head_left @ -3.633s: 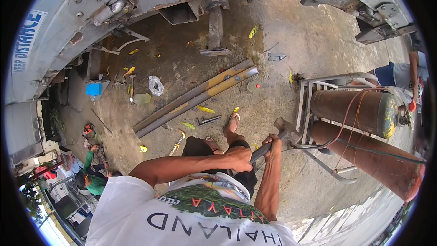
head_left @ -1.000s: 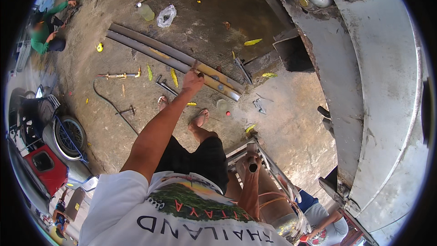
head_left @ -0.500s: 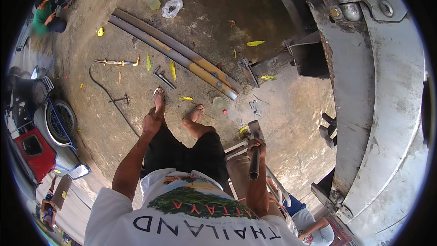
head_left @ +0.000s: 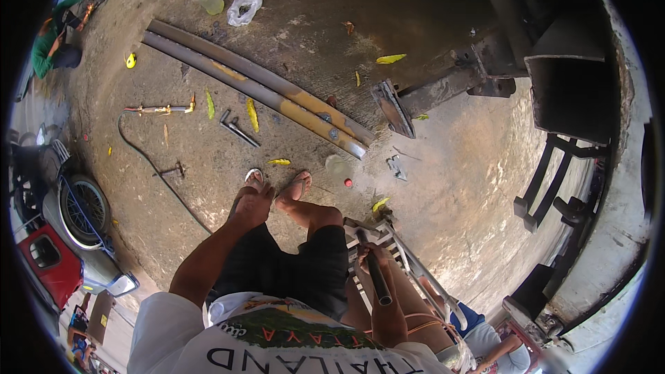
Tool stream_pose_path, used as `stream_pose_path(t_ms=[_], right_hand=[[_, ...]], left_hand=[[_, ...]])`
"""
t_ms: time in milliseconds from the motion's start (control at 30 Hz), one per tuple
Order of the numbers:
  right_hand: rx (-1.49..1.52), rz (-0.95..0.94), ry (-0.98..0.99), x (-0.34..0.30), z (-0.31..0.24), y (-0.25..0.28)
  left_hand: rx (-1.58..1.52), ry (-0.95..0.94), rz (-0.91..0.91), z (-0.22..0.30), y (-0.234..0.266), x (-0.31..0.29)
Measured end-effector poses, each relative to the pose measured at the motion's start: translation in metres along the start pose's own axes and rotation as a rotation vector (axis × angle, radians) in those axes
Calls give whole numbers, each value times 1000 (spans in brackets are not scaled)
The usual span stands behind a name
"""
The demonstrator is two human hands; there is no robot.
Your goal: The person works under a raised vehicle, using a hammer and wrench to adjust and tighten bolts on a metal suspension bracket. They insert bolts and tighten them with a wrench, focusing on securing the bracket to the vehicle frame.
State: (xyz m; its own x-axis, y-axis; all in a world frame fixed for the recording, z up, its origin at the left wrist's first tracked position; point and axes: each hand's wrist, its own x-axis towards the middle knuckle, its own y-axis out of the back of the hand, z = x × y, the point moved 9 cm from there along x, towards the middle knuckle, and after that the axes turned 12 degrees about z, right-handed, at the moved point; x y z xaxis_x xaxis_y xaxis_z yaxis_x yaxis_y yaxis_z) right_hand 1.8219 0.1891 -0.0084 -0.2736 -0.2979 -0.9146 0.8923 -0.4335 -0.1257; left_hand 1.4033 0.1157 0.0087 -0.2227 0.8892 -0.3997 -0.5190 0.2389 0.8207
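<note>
Gripping dark metal tube [head_left: 379,284]: right hand [head_left: 373,255], fingers clamped round it. Left hand [head_left: 255,206] near black shorts [head_left: 284,263], fingers can't tell.

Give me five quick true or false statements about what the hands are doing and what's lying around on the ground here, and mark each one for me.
1. The right hand holds a dark pipe. True.
2. The left hand grips the torch. False: the torch lies on the ground, away from that hand.
3. Two long metal beams lie side by side. True.
4. The plastic bag lies on top of the beams. False: it is on the ground beyond them, near a bottle with a white cap.
5. Yellow leaves are scattered on the ground. True.
</note>
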Motion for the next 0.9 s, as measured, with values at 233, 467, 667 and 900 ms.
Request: stream_pose_path(t_ms=[233, 467, 667, 900], right_hand=[[-33, 40, 164, 109, -73, 14], [51, -37, 265, 225, -123, 29], [-131, 97, 578, 310, -122, 90], [-349, 374, 740, 331, -83, 115]], left_hand=[[-283, -12, 145, -22, -15, 126], [-1453, 33, -85, 77, 42, 305], [-2085, -179, -321, 137, 59, 347], [-2279, -513, -325, 159, 84, 350]])
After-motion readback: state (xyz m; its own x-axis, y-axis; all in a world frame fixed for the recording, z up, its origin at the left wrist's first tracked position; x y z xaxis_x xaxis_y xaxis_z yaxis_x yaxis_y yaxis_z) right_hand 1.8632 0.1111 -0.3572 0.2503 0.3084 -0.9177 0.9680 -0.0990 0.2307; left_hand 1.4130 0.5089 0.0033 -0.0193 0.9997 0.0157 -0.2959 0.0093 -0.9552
